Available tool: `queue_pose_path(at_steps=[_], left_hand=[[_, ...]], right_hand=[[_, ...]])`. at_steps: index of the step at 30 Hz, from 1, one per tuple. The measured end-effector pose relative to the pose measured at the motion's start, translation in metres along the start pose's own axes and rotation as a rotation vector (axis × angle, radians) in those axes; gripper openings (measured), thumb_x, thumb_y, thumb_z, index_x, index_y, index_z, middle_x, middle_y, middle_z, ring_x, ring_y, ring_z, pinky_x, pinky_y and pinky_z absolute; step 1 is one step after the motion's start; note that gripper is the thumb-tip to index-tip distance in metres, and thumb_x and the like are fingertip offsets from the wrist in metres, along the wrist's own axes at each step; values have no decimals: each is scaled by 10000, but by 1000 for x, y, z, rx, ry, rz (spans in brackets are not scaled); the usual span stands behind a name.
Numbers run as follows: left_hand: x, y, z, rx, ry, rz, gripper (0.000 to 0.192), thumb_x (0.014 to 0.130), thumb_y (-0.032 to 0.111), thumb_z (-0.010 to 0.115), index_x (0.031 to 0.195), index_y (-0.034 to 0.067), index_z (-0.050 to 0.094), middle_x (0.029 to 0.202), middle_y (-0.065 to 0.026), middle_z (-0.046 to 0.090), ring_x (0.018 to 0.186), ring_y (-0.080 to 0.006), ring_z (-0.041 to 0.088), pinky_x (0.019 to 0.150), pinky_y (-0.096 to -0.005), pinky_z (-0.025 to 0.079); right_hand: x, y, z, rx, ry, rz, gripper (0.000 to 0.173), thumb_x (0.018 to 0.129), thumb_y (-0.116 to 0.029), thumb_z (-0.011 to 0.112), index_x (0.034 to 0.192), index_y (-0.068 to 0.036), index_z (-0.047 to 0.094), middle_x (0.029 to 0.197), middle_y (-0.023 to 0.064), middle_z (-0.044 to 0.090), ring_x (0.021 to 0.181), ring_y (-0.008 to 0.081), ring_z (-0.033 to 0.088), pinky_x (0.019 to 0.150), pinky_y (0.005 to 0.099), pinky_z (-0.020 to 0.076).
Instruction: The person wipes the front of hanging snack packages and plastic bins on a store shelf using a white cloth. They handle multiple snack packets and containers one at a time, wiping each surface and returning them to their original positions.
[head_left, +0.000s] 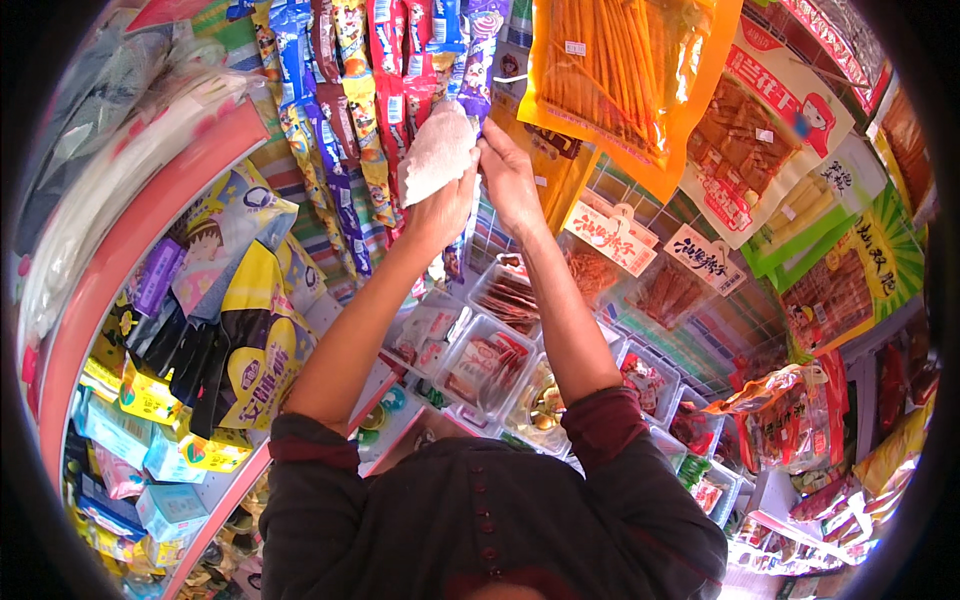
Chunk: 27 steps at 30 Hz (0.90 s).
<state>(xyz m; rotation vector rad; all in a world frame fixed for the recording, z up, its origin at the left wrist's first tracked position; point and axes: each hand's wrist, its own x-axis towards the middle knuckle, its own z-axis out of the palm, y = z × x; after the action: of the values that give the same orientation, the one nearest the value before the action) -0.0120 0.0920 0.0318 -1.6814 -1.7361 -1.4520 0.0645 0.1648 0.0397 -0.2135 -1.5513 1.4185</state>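
A crumpled white cloth or paper wipe (439, 154) is bunched in my left hand (442, 214), covering most of its fingers. It lies against the lower part of hanging strips of small wrapped snack packets (394, 97). Close beside it, my right hand (510, 176) pinches a purple packet strip (480, 56) near the wipe. The fingertips of both hands nearly meet, and the wipe hides part of the strips behind. To the right of my right hand hangs a large orange bag of long snack sticks (607, 82).
Several clear plastic bins (484, 367) of packaged snacks stand below my forearms. A wire grid (607, 176) carries hanging bags, including a green bag (855, 277). At left, a pink-edged shelf (142, 195) holds yellow packages (266, 352) and light-blue packs (172, 510).
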Motion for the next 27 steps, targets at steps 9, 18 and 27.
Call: queue_pose_path(at_steps=[9,18,27], left_hand=[[-34,1,32,-499,317,-14,287,776,123,623,1032,8,566,990,-134,604,923,-274,597,805,-352,471],[-99,-16,26,7,48,67,358,863,246,555,1125,2,555,1162,-225,526,1122,-370,460,980,-440,325],[-30,1,8,-530,33,-404,397,960,288,390,1095,-58,530,976,-192,594,935,-286,557,850,-381,401]], right_hand=[[2,-9,0,0,67,103,196,893,-90,506,1022,27,598,839,-5,607,721,53,520,638,197,425],[-3,1,-6,77,-22,207,188,917,-139,500,986,4,601,767,-17,573,693,52,486,644,221,414],[-16,14,10,177,-14,181,165,908,-126,530,997,0,590,844,-5,593,764,60,509,671,218,433]])
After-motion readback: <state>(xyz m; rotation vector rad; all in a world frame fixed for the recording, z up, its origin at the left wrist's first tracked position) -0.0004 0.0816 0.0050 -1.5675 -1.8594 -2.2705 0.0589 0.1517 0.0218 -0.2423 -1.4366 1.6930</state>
